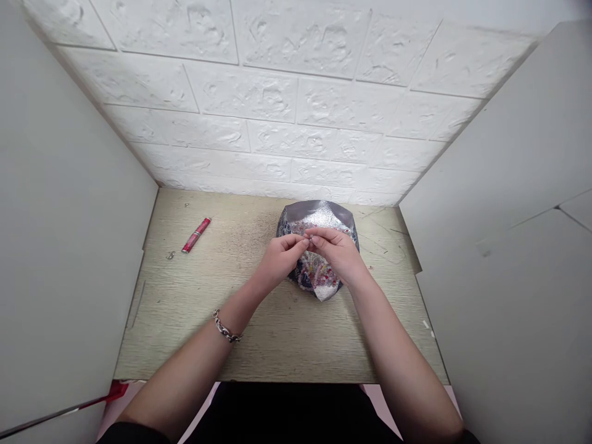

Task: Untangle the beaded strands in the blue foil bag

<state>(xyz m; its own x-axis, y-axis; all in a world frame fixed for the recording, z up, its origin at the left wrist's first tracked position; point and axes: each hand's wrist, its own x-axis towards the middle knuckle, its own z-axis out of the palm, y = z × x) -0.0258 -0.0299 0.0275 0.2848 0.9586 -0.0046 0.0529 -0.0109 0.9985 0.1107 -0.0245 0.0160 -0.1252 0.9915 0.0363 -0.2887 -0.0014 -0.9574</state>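
Note:
Both hands meet over a silvery foil-lined bag (319, 211) with many small red, pink and clear beads (319, 271) inside. My left hand (283, 256) comes in from the left, thumb and fingers pinched together. Opposite it, my right hand (337, 250) is also pinched, its fingertips touching those of the left. What sits between the fingertips is too small to make out. A chain bracelet (226, 328) circles my left wrist.
To the left on the wooden table (208, 290) lies a red tube-like item (197, 235), with a small metal piece (171, 254) near it. Thin wire-like strands lie at the right. Grey panels (69, 216) flank the table, and a white brick-patterned wall (277, 98) stands behind.

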